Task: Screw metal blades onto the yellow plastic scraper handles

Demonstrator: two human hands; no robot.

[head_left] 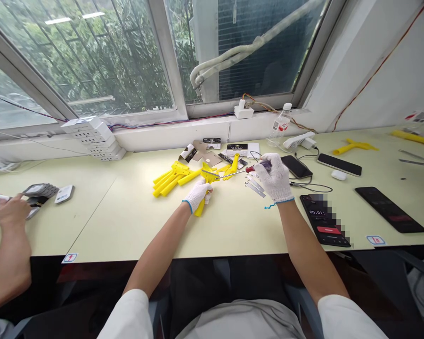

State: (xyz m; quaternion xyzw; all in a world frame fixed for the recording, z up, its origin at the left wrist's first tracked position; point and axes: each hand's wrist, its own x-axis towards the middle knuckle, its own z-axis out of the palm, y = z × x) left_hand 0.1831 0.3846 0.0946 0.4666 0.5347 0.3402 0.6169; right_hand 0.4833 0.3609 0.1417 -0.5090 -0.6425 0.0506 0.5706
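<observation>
While the window point(109, 61) stretches beyond the far edge of the worktop point(127, 226), I have both hands over the worktop's middle. Left of centre, a stack of white boxes point(98, 140) stands at the far edge. A heap of yellow handles point(169, 181) lies between the boxes and my left hand point(198, 193), which, like my right hand point(275, 178), wears a white glove. Near the right part of the near edge lies a black phone point(323, 219) with a lit display. The fingers of my left hand are closed around the handle of a yellow tool point(210, 176), its head towards the far edge. My right-hand fingers grip a screwdriver point(250, 169), whose shaft points left to that head; I cannot tell whether the tip touches. Nearer than the screwdriver, flat metal strips point(255, 189) lie on the worktop.
</observation>
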